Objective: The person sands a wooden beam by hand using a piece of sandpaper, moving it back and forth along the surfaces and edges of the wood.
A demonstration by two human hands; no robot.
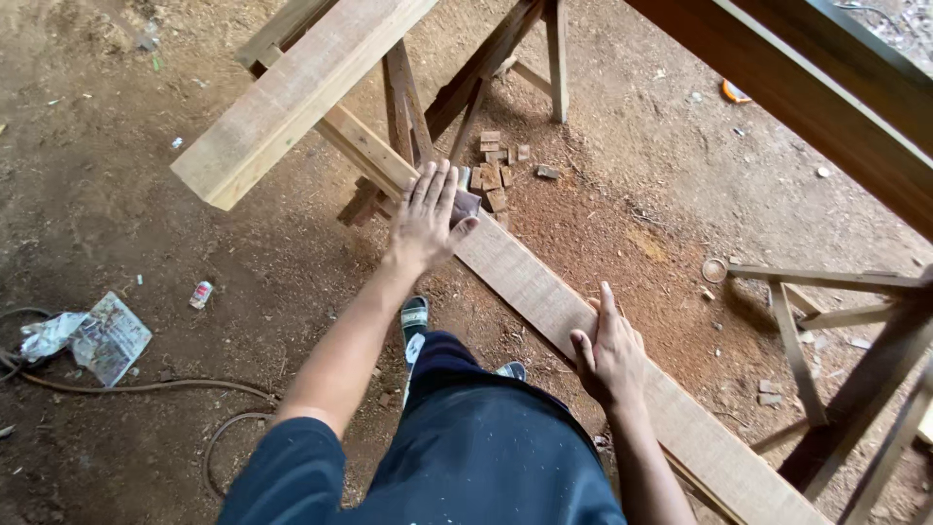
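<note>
left hand (425,216) flat, fingers spread, right hand (607,352) open, both on plank (544,297).

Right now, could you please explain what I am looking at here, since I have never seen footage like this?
This is one view from a camera worn on a person's head, looking down at their own bare arms. A long plank rests on a wooden trestle over a dirt floor. The left hand presses a small dark block, perhaps sandpaper, flat on the plank. The right hand steadies the plank's edge. A thicker beam lies above. Wood offcuts and a hose lie on the ground.
</note>
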